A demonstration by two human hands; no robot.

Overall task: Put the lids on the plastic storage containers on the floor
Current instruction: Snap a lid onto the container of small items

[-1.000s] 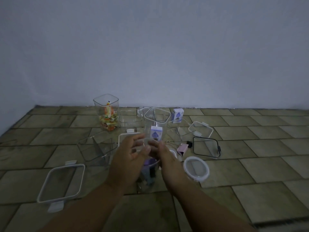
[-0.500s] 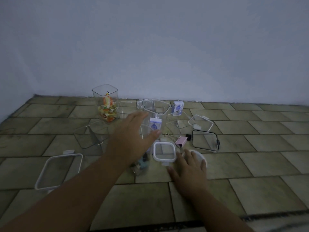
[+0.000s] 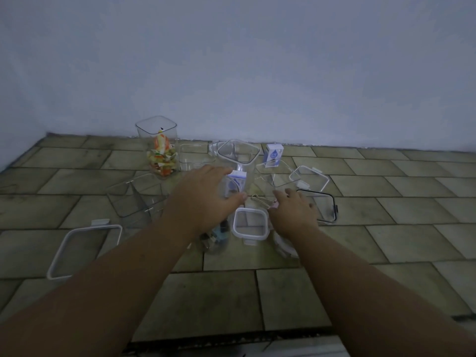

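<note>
My left hand grips the top of a tall clear container with small dark items at its bottom. A small square white-rimmed lid lies on the floor just right of that container, between my hands. My right hand lies flat and low with straight fingers, its fingertips beside a pink binder clip. Under its wrist a round white lid shows in part. A black-rimmed lid lies just right of that hand.
Against the wall stand a tall container with colourful pieces, a low clear container, another tall clear one and a blue-white box. A clear tub, a large white-rimmed lid and a further lid lie around.
My right hand let go of the container, dropped onto the round lid, then slid forward to the binder clip. The small square lid came into view on the floor. My left hand stays on the container.
</note>
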